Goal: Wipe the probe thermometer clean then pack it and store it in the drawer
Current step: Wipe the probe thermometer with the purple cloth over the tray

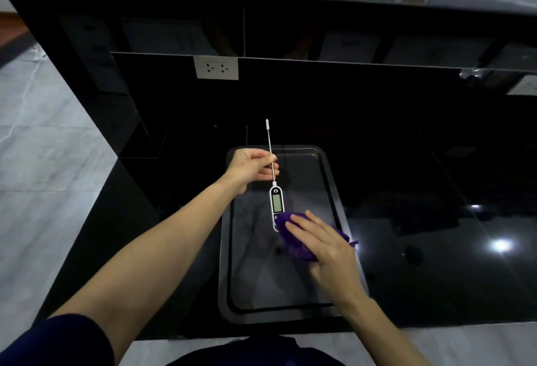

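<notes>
A white probe thermometer (pixel 276 200) with a grey screen and a long metal probe hangs over a dark tray (pixel 331 185). My left hand (pixel 252 169) pinches the probe near its middle, tip pointing away from me. My right hand (pixel 325 245) presses a purple cloth (pixel 293 237) against the lower end of the thermometer's body, covering that end. A small white cap sits on the probe tip (pixel 267 123).
The tray lies on a glossy black counter (pixel 436 235) that ends at my body and at the left. A black back wall with a white double socket (pixel 216 68) rises behind. Pale marble floor lies to the left.
</notes>
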Tool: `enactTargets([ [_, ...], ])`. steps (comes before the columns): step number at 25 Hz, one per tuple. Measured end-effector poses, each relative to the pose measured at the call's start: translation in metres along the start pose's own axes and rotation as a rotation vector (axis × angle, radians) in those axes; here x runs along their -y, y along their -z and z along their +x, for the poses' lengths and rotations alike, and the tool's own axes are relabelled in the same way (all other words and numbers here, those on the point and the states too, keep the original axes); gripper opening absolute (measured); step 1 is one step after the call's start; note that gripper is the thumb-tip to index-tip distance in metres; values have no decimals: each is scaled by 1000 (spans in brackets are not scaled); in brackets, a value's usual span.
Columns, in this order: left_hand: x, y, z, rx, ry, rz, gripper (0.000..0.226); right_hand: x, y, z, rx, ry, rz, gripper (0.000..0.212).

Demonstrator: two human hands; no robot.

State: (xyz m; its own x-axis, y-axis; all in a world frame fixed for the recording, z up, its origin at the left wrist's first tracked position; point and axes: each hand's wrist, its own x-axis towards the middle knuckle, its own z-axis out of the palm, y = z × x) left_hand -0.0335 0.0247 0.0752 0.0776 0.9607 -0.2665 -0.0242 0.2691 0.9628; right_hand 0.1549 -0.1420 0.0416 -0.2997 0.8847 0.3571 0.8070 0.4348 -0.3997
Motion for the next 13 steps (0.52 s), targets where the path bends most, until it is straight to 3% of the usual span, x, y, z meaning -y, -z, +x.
enactTargets([
  [5, 0, -12, -5, 56, 2, 4, 9, -3, 7, 43, -123, -98, 10, 67],
  [13, -5, -9, 0, -40, -14, -15, 8, -8, -6, 8, -31, -10, -59, 75],
])
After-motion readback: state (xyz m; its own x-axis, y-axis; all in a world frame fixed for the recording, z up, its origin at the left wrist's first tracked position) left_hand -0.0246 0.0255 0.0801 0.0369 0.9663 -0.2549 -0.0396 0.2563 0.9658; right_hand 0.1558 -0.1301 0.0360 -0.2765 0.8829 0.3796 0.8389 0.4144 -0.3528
